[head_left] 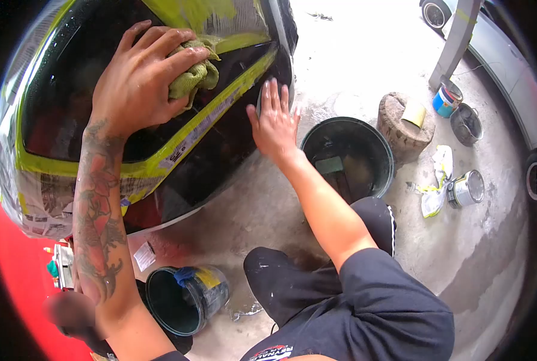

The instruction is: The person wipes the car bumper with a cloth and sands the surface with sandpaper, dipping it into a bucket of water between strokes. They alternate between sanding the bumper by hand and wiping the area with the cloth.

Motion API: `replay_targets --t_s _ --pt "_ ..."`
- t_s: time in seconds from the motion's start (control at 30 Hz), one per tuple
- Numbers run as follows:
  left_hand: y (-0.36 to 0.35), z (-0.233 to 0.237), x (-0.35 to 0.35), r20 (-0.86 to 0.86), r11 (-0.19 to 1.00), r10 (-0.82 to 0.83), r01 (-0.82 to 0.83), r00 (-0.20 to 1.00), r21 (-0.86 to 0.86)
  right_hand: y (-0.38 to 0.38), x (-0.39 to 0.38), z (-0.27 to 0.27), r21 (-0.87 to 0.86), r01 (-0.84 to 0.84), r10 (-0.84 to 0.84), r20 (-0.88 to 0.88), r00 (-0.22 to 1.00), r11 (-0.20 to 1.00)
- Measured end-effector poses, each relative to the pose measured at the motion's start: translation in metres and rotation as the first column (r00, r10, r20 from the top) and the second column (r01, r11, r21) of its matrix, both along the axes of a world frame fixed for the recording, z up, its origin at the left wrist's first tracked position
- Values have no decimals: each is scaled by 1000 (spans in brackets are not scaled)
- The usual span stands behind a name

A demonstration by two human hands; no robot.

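Note:
My left hand (137, 81) is wrapped round a crumpled, damp-looking green cloth (197, 77), pressed against the glossy black surface of a car part (70, 78). Yellow-green masking tape (220, 95) with strips of printed paper frames that dark surface. Lower to the right, my right hand (274, 123) lies flat with fingers stretched out along the outer edge of the black bodywork (220, 147), holding nothing. Water drops show on the dark surface. The palm side of my left hand is hidden by the cloth and fingers.
Beside my right forearm stands a large black tub (371, 129) with water and a block in it. Another bucket (211, 295) with a blue cloth on its rim is by my legs. A log stump (395, 141), paint cans (466, 188) and a parked car (503, 72) are to the right.

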State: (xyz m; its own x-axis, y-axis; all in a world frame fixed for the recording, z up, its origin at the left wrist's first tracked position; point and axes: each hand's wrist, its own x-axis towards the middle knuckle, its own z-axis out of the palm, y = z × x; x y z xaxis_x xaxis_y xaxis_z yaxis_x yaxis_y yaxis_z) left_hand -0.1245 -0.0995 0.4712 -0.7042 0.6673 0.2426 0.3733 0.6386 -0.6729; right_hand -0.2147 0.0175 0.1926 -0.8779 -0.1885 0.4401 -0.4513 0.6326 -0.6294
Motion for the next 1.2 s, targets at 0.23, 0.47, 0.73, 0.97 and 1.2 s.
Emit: replay_targets --t_s 0.23,0.47,0.73,0.97,1.2 --pt "0 0 0 4 1000 11 -11 1000 -12 9 -39 0 -46 -62 57 -100 993 997" --pt "-1 -1 0 16 1000 5 -5 1000 9 25 -28 -24 15 -93 95 -129 987 996" --pt "1 2 -2 13 1000 -21 21 1000 -3 2 43 -44 -5 -174 172 -126 977 985" --pt "0 0 -2 -14 1000 -15 15 1000 -21 -7 1 2 -137 15 -10 38 999 990" --pt "-1 -1 -2 -12 1000 -4 4 1000 -26 -21 70 0 -47 -174 166 -135 977 984"
